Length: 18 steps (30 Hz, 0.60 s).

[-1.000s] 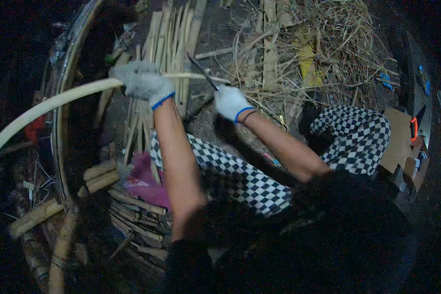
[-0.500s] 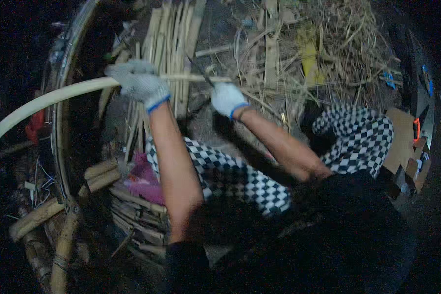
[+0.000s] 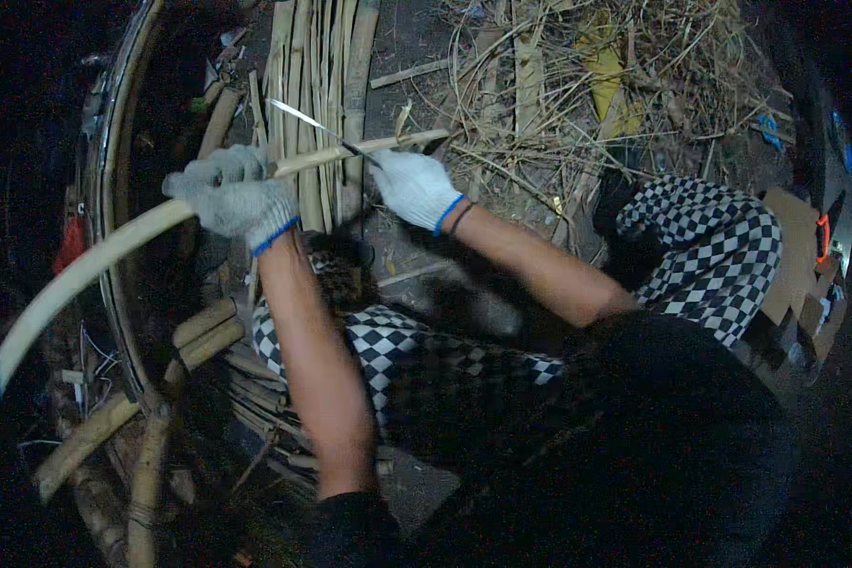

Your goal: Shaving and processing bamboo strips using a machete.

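Note:
My left hand (image 3: pixel 232 197), in a grey-white knitted glove with a blue cuff, is closed round a long pale bamboo strip (image 3: pixel 95 254). The strip bends down to the far left and its other end reaches past my right hand. Wearing a matching glove, my right hand (image 3: pixel 415 189) grips a knife (image 3: pixel 298 114). Its handle is hidden in my fist. The thin blade points left and away, crossing the strip close to my right hand. A small pale sliver (image 3: pixel 402 119) shows just above the strip there.
Long split bamboo slats (image 3: pixel 317 57) lie beyond my hands. Tangled shavings (image 3: pixel 502 104) cover the ground at the far right, with a yellow piece (image 3: pixel 601 80) among them. Bamboo poles (image 3: pixel 147 483) stand at left. Cardboard (image 3: pixel 786 251) and an orange-handled tool (image 3: pixel 823 237) lie at right.
Both hands have moved a little left. The strip's left end has dropped, and its right end has risen. The blade has tipped further left.

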Each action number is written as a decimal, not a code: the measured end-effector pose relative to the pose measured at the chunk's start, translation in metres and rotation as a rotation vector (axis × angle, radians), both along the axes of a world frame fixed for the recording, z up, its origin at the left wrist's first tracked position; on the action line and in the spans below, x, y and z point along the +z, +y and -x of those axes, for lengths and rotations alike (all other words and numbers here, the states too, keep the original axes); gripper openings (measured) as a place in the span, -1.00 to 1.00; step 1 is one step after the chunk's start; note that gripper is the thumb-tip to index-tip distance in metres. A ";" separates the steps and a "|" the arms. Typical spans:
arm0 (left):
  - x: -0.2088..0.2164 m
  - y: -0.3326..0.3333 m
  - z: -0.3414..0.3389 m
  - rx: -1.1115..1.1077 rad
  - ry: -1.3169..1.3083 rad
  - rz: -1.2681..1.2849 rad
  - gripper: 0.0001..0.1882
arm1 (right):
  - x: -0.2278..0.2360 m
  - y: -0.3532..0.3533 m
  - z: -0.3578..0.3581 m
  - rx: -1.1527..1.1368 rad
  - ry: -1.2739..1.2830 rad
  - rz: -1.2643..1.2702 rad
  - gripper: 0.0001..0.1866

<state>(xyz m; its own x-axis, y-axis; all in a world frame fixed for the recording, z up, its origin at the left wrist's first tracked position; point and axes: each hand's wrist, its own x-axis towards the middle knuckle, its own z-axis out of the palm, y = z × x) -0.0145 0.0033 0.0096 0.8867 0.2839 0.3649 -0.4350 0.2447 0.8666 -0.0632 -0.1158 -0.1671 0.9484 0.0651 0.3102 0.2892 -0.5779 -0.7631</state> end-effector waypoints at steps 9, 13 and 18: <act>0.005 -0.011 0.007 0.201 0.019 0.044 -0.49 | -0.004 -0.017 -0.004 0.089 0.201 0.074 -0.79; -0.003 -0.024 0.003 0.083 0.013 0.095 -0.50 | -0.093 -0.057 -0.003 0.045 0.358 0.098 -0.75; -0.006 -0.011 -0.010 0.113 0.069 0.027 -0.48 | -0.084 -0.043 -0.024 0.138 -0.031 0.368 -0.74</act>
